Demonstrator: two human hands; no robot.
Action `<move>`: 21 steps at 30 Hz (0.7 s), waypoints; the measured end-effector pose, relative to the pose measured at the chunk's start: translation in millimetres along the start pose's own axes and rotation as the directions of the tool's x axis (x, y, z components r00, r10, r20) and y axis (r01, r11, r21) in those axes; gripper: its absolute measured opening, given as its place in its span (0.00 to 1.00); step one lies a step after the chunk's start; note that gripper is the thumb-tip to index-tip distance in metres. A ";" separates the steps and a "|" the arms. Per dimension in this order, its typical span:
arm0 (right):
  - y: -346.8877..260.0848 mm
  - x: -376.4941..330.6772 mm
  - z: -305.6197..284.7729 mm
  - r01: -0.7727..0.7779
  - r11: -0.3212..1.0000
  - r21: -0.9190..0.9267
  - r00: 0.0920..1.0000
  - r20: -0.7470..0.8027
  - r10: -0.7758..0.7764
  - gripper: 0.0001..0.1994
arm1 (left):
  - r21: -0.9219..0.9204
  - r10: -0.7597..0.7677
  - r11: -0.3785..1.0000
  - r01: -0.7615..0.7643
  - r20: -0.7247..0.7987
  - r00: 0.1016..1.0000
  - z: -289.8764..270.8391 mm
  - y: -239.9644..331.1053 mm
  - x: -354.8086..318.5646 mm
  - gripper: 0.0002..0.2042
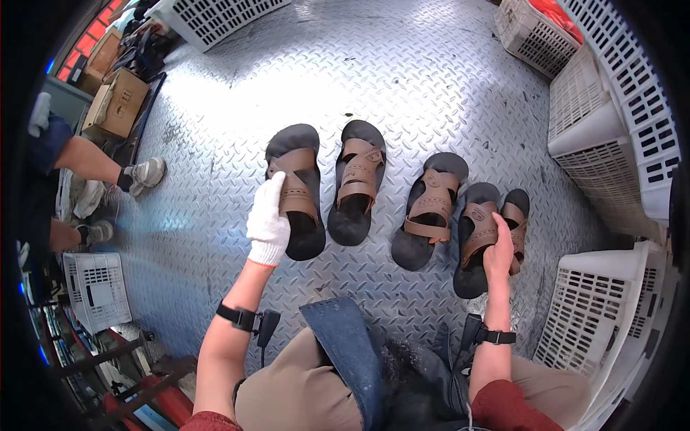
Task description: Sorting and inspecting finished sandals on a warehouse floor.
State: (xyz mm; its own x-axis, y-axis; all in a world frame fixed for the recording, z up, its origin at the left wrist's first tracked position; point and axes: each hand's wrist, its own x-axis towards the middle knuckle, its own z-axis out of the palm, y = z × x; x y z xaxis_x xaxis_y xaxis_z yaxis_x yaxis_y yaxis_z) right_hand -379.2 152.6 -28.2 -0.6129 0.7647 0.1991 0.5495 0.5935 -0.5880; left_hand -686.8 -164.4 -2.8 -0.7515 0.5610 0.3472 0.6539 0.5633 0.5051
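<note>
Several brown-strapped sandals with black soles stand in a row in front of me, toes pointing away. My left hand (269, 224), in a white knit glove, grips the left side of the leftmost sandal (298, 190), its thumb side against the straps. Beside that one lies a second sandal (357, 176), untouched. A third sandal (430, 208), angled, has a back strap standing loose. My right hand (499, 251), bare, holds the sandal (478, 223) next to the rightmost one, a finger along its strap. The rightmost sandal (514, 212) is partly hidden by that hand.
Under everything is a metal tread-plate floor (215, 108). White plastic crates (589, 309) line the right side, some stacked; another crate (215, 18) is at the far left. A person's legs and shoe (147, 174) show at left, near a cardboard box (116, 104) and a small crate (97, 291).
</note>
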 end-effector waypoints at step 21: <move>-20.8 24.6 -19.3 0.040 0.979 0.197 0.983 -0.185 -0.003 0.20 | -0.603 -0.006 0.797 0.002 -0.005 1.000 -96.0 132.6 80.9 0.26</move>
State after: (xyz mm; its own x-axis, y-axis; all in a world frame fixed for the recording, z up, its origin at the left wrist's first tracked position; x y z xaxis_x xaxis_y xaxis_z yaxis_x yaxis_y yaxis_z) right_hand -394.8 163.9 4.1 -0.4993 0.7959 0.3424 0.4013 0.5627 -0.7227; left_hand -669.3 -102.6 168.1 -0.7557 0.5548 0.3480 0.4671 0.0842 0.8802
